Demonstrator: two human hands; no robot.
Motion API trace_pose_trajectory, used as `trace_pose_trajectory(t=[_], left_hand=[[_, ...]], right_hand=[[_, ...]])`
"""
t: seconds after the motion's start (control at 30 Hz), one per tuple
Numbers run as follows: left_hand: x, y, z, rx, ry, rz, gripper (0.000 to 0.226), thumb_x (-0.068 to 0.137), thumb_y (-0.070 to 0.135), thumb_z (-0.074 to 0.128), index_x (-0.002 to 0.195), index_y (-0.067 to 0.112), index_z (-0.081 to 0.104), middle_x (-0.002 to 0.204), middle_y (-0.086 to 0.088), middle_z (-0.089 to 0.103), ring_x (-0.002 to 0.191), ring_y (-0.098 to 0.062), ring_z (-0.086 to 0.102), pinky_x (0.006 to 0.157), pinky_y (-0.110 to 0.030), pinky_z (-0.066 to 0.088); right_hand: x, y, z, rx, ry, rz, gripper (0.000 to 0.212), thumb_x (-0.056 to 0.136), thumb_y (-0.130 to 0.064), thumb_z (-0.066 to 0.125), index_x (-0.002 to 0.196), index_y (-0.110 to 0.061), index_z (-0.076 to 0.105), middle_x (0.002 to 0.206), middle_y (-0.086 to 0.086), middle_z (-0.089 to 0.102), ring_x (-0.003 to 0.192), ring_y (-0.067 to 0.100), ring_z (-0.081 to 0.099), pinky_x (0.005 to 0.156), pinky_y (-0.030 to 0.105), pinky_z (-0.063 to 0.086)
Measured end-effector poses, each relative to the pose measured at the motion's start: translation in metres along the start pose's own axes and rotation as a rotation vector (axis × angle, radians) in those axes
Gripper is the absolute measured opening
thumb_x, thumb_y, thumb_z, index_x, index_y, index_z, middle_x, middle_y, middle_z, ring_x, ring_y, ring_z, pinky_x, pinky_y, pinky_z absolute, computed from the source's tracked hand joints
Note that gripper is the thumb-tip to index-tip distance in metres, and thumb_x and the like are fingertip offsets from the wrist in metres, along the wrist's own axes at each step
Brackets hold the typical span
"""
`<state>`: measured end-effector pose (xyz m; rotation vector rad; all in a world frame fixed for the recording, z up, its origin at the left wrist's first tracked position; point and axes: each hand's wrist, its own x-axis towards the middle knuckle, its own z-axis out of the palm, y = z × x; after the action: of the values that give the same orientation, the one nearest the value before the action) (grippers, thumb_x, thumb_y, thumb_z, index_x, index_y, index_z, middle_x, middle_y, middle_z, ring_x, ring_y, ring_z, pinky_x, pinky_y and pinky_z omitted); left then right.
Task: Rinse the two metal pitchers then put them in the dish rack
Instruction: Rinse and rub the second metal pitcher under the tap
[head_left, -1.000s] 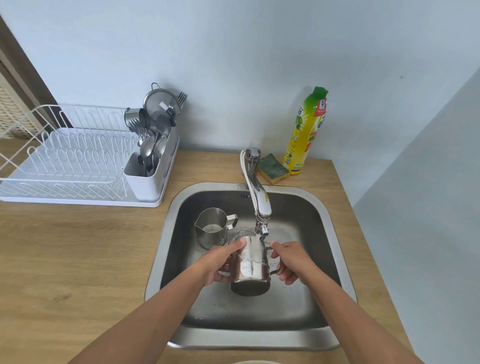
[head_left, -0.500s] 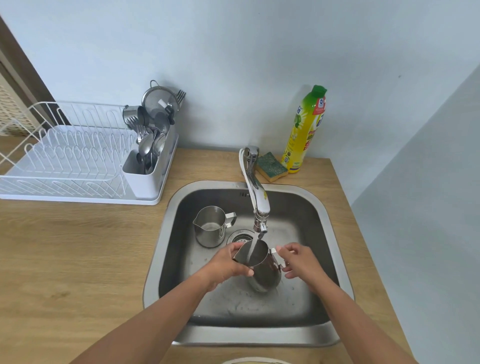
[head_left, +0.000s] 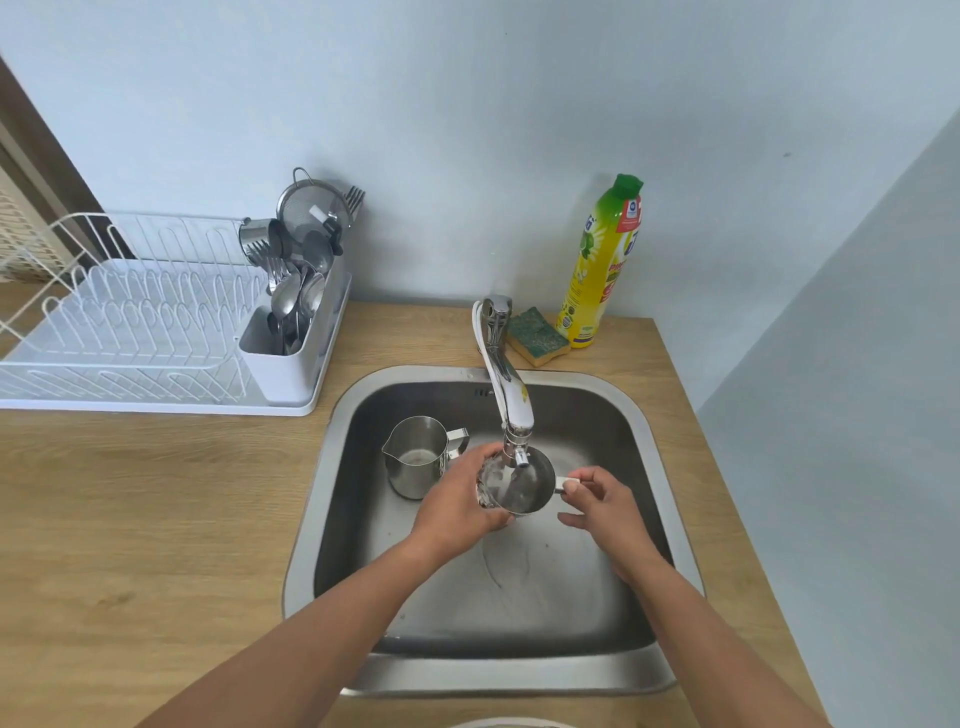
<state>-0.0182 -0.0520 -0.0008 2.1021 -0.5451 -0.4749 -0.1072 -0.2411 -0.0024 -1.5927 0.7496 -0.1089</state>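
Note:
One metal pitcher (head_left: 522, 486) is held under the faucet (head_left: 511, 402), mouth up, with water running into it. My left hand (head_left: 460, 506) wraps its left side and my right hand (head_left: 597, 501) pinches its handle on the right. The second metal pitcher (head_left: 415, 457) stands upright in the left part of the steel sink (head_left: 332, 467), handle to the right, close to my left hand. The white dish rack (head_left: 156, 332) sits on the wooden counter at the left.
The rack's cutlery holder (head_left: 291, 322) has spoons, forks, a strainer and a small cup. A green-yellow sponge (head_left: 537, 338) and a yellow dish soap bottle (head_left: 600, 265) stand behind the sink. A wall closes in on the right.
The pitcher was first held on its side, then tipped with its mouth toward the tap; now it is upright under the spout, filling with water. The right hand moved to the handle.

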Motion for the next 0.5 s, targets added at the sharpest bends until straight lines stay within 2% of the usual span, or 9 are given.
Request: trace_pose_trajectory(t=[0.07, 0.17, 0.27, 0.4, 0.5], left_hand=[[-0.001, 0.001, -0.008, 0.068, 0.021, 0.047, 0.083, 0.065, 0.029, 0.086, 0.132, 0.047, 0.041, 0.125, 0.028, 0.047, 0.118, 0.001, 0.049, 0.1, -0.027, 0.045], [-0.002, 0.0, -0.018, 0.147, 0.048, 0.105, 0.083, 0.065, 0.031, 0.086, 0.135, 0.043, 0.043, 0.138, 0.022, 0.046, 0.126, -0.001, 0.046, 0.101, -0.02, 0.038], [-0.007, 0.002, -0.027, 0.184, 0.073, 0.119, 0.083, 0.067, 0.031, 0.086, 0.138, 0.038, 0.044, 0.139, 0.018, 0.048, 0.117, 0.004, 0.042, 0.098, -0.015, 0.032], [-0.014, -0.002, -0.036, 0.164, 0.088, 0.119, 0.084, 0.067, 0.036, 0.087, 0.139, 0.036, 0.044, 0.139, 0.015, 0.049, 0.124, -0.002, 0.045, 0.106, -0.024, 0.04], [-0.019, -0.008, -0.041, 0.138, 0.081, 0.087, 0.086, 0.064, 0.041, 0.087, 0.138, 0.038, 0.043, 0.136, 0.017, 0.049, 0.122, -0.003, 0.048, 0.105, -0.027, 0.044]], right_hand=[[0.002, 0.001, 0.005, 0.059, -0.028, 0.005, 0.007, 0.096, -0.007, 0.056, 0.094, -0.004, 0.062, 0.101, 0.019, 0.063, 0.094, 0.023, 0.063, 0.07, 0.026, 0.06], [0.003, 0.0, 0.014, 0.138, -0.084, 0.025, 0.008, 0.097, -0.007, 0.055, 0.092, -0.007, 0.061, 0.103, 0.016, 0.063, 0.101, 0.027, 0.063, 0.078, 0.035, 0.06], [0.005, -0.001, 0.023, 0.214, -0.135, 0.06, 0.008, 0.098, -0.006, 0.054, 0.094, -0.008, 0.06, 0.104, 0.014, 0.064, 0.103, 0.028, 0.064, 0.085, 0.043, 0.058], [0.006, -0.001, 0.033, 0.212, -0.171, 0.071, 0.007, 0.099, -0.008, 0.054, 0.101, -0.007, 0.06, 0.106, 0.016, 0.066, 0.102, 0.032, 0.067, 0.078, 0.038, 0.061], [0.005, -0.002, 0.041, 0.165, -0.198, 0.075, 0.009, 0.099, -0.009, 0.053, 0.101, -0.009, 0.062, 0.103, 0.017, 0.067, 0.094, 0.029, 0.068, 0.073, 0.034, 0.06]])
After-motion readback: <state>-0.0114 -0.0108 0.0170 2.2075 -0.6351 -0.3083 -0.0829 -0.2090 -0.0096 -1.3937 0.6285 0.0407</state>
